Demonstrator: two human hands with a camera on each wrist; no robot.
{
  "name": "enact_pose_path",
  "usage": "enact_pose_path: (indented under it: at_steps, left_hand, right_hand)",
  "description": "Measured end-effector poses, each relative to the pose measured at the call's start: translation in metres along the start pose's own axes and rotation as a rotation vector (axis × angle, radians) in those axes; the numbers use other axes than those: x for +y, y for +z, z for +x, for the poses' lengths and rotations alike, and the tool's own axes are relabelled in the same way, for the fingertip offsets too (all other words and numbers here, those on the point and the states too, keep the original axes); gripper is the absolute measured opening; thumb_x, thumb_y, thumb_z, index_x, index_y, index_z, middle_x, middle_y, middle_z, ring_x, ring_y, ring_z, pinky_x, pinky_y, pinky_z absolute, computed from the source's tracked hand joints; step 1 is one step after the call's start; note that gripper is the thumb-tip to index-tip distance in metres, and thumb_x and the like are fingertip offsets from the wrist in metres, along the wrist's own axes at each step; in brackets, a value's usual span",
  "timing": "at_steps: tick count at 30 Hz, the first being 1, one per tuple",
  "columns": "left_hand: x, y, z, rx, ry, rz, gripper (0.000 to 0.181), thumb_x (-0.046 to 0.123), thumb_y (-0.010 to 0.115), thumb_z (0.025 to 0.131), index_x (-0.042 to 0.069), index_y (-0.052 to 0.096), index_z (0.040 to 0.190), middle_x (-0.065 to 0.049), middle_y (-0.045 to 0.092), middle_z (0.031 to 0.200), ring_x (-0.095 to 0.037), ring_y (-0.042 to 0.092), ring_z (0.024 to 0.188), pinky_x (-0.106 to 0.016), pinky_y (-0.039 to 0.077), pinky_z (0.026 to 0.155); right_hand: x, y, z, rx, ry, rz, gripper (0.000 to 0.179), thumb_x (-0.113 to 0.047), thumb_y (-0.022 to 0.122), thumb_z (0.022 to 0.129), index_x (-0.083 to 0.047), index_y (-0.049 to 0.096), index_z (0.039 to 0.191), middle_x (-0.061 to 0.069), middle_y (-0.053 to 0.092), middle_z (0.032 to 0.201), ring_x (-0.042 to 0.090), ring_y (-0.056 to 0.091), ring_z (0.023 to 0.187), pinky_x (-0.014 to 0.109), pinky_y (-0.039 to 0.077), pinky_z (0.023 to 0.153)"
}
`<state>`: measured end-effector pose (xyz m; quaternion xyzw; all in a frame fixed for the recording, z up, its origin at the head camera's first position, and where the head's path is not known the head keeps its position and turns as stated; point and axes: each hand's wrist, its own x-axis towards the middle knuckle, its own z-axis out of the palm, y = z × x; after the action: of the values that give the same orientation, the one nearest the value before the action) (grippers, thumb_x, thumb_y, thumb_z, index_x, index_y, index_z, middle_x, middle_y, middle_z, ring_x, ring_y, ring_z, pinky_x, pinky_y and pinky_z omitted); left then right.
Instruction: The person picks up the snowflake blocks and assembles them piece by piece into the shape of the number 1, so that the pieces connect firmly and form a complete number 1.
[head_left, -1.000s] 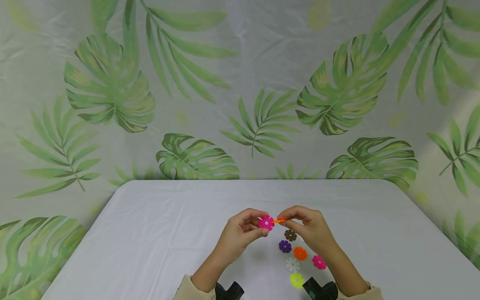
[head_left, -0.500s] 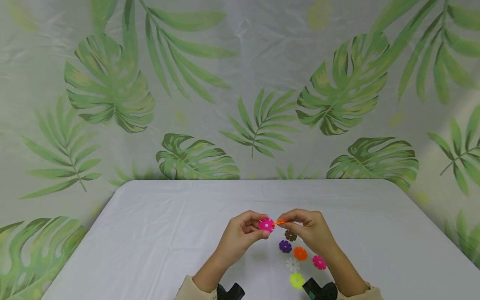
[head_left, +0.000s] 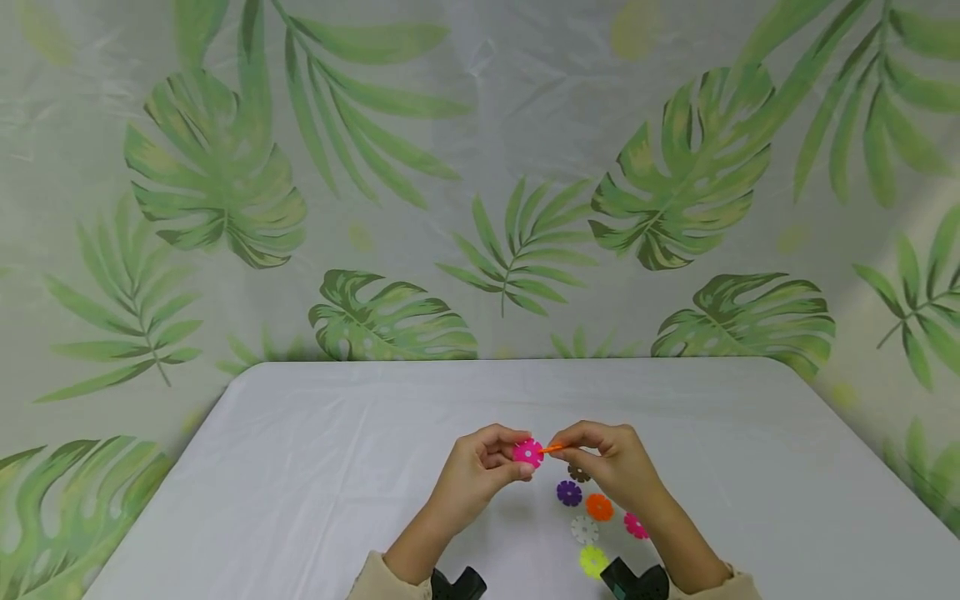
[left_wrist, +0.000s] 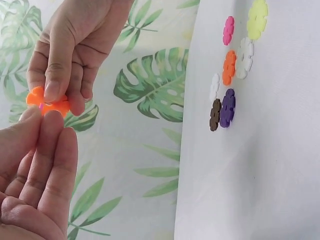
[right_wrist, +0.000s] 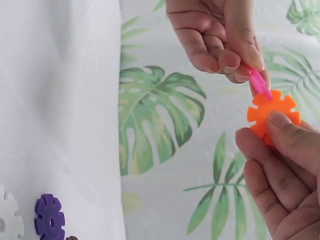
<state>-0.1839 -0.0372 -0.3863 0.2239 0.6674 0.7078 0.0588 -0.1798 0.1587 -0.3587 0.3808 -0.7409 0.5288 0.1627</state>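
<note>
My left hand (head_left: 476, 471) pinches a pink notched plastic disc (head_left: 528, 453) by its edges, between thumb and fingers. From the right, my right hand (head_left: 618, 462) pinches an orange notched disc (right_wrist: 274, 116) of the same kind between thumb and forefinger. The two discs meet edge to edge, turned crosswise, above the table. In the right wrist view the pink disc (right_wrist: 259, 83) shows edge-on at a notch in the orange one's rim. How deep they sit in each other is hard to tell. The left wrist view shows the orange disc (left_wrist: 60, 106) partly covered by fingers.
Loose discs lie on the white table (head_left: 300, 483) below my hands: brown (head_left: 578, 472), purple (head_left: 569, 493), orange (head_left: 599, 507), clear white (head_left: 585, 529), yellow (head_left: 594, 562) and pink (head_left: 636, 525). Another white disc (left_wrist: 214, 87) shows in the left wrist view. A leaf-patterned cloth (head_left: 525, 167) hangs behind.
Both hands have shifted slightly down and the right hand a little left, bringing the orange disc closer against the pink one. The loose discs stay put.
</note>
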Motion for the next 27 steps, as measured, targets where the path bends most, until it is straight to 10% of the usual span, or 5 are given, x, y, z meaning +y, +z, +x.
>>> enact_pose_path:
  at_steps: [12,27]
  left_hand:
    - [0.010,0.001,-0.001,-0.013,0.009,0.053,0.031,0.003,0.068,0.079,-0.004,0.059,0.107,-0.010,0.062,0.082,-0.018,0.064,0.071,-0.029,0.052,0.069]
    - [0.013,-0.005,-0.002,-0.002,0.048,0.154,0.036,0.014,0.066,0.083,0.004,0.058,0.116,-0.008,0.060,0.102,-0.015,0.060,0.085,-0.024,0.049,0.075]
  right_hand:
    - [-0.004,0.001,0.003,-0.007,-0.076,-0.051,0.021,0.019,0.062,0.071,0.001,0.064,0.082,0.011,0.063,0.072,0.012,0.046,0.046,0.023,0.044,0.042]
    - [-0.003,0.000,-0.003,0.013,0.127,0.033,0.016,0.012,0.058,0.080,0.002,0.061,0.092,0.011,0.064,0.076,0.017,0.063,0.067,0.026,0.049,0.048]
